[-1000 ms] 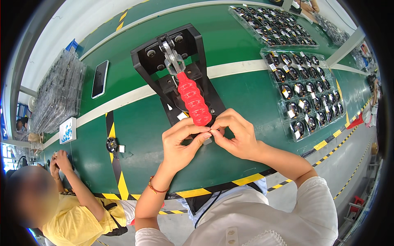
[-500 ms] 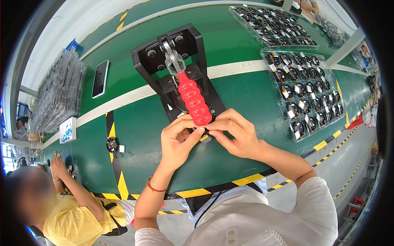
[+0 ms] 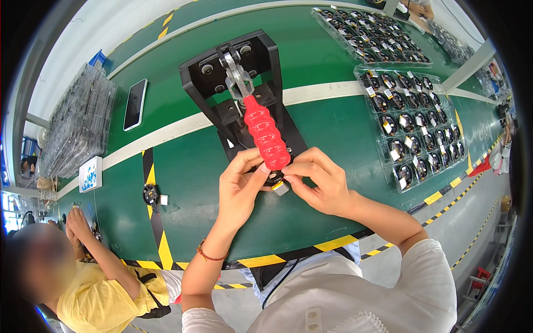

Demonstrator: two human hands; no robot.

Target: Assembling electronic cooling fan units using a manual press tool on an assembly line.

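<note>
A black toggle-clamp press (image 3: pixel 233 83) stands on the bench in front of me, its red ribbed handle (image 3: pixel 266 136) slanting down toward me. Just below the handle's tip is a small round black part (image 3: pixel 275 176) with a silver-and-yellow tab (image 3: pixel 281 188). My left hand (image 3: pixel 240 186) is closed on the left side of this part, thumb beside the handle tip. From the right, my right hand (image 3: pixel 317 180) pinches at the part's edge, thumb and forefinger together. The handle and my fingers hide much of the part.
Clear trays of round black parts (image 3: pixel 413 125) lie at right. A similar part (image 3: pixel 150 194), a phone (image 3: pixel 135 104), a small white box (image 3: pixel 90 174) and stacked clear trays (image 3: pixel 80 119) are at left. A co-worker in yellow (image 3: pixel 105 294) works at the lower left.
The left thumb has drawn slightly left, so more of the round part shows. Its silver tab now sits a little farther right. The right hand has barely moved.
</note>
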